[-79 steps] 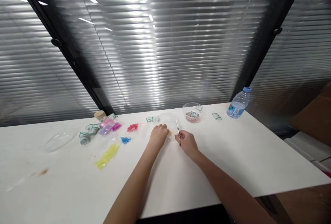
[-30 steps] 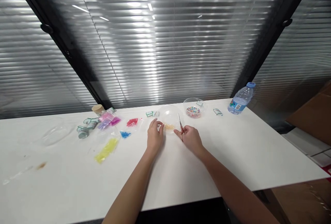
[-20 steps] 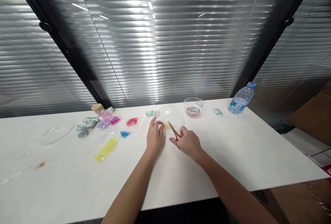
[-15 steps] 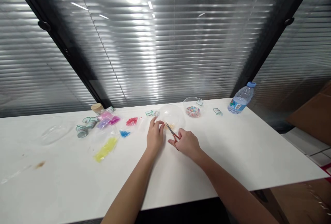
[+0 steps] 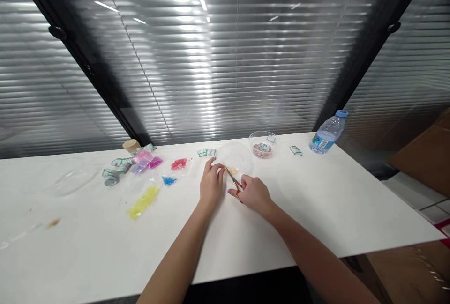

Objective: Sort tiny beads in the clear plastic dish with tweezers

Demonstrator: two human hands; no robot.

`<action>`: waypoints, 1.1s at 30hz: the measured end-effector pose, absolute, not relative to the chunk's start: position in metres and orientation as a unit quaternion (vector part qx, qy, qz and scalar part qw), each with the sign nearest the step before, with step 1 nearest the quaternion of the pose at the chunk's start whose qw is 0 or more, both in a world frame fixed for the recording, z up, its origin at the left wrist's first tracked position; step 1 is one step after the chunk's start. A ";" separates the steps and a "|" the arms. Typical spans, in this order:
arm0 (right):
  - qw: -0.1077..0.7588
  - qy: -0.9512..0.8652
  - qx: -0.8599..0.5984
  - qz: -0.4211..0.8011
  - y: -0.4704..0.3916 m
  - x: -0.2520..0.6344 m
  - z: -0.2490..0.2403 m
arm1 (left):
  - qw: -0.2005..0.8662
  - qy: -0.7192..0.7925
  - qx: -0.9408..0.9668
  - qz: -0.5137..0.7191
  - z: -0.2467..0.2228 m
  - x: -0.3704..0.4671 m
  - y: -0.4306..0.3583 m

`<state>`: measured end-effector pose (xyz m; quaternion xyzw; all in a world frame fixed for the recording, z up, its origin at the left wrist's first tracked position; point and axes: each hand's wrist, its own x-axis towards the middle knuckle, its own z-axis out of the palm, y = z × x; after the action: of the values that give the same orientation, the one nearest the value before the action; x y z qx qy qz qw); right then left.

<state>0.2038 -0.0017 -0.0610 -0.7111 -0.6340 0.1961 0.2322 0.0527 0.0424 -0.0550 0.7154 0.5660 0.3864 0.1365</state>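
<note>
At the middle of the white bench [image 5: 316, 210], both hands meet over a small clear packet [image 5: 230, 171] with pale orange bits inside. The right hand [image 5: 253, 194] is curled shut around the red handles of small scissors [image 5: 233, 178], blades slanting up and left toward the packet; a second ago those blades stood nearly upright, and now they lie tipped over with the tips at the packet's near-left edge. The left hand [image 5: 211, 183] has barely shifted: it lies flat, fingers together, fingertips pinning the packet's left edge rather than gripping it.

Just behind the packet sits a clear empty bowl [image 5: 235, 156], and right of that a clear bowl of mixed beads [image 5: 262, 144]. Far right stands a water bottle [image 5: 327, 133]. Left of the hands lie coloured packets: red [image 5: 179, 164], blue [image 5: 169, 181], pink [image 5: 144, 156], yellow [image 5: 143, 202].

Whether the blades are parted or closed is too small to tell. The packet itself nearly vanishes against the bench, and the clear lid [image 5: 72, 181] at far left is only a faint outline.
</note>
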 end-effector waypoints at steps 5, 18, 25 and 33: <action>0.230 -0.633 -0.712 0.199 -0.001 0.204 -0.060 | 0.123 0.557 0.717 0.399 -0.057 0.052 0.043; 0.242 -0.641 -0.698 0.209 0.000 0.206 -0.064 | 0.119 0.536 0.723 0.419 -0.062 0.051 0.047; 0.296 -0.619 -0.674 0.273 0.001 0.206 -0.068 | 0.138 0.542 0.712 0.425 -0.063 0.051 0.048; 0.352 -0.594 -0.629 0.358 0.002 0.205 -0.072 | 0.141 0.535 0.709 0.438 -0.063 0.052 0.048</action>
<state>0.2052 0.0024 -0.0720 -0.6290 -0.5936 0.3578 0.3521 0.0525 0.0484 -0.0631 0.7085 0.5352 0.4377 0.1412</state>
